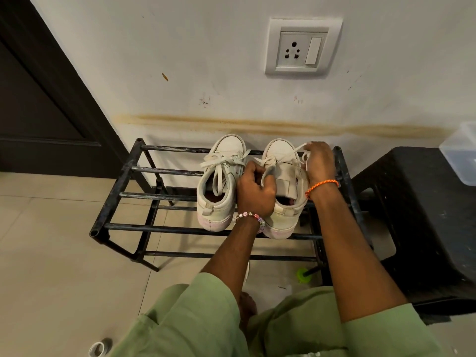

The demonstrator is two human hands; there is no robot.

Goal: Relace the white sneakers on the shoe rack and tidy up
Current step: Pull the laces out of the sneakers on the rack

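Two white sneakers stand side by side, toes to the wall, on the top bars of a black metal shoe rack. The left sneaker has loose laces trailing into its opening. My left hand grips the tongue of the right sneaker. My right hand pinches that shoe's white lace at its right side, pulling it out from the eyelets near the toe. My hands hide much of the right sneaker's lacing.
A black plastic stool stands right of the rack with a clear plastic box on it. A dark door is at the left. A green object lies on the tile floor under the rack, and a small ring-shaped item near my knee.
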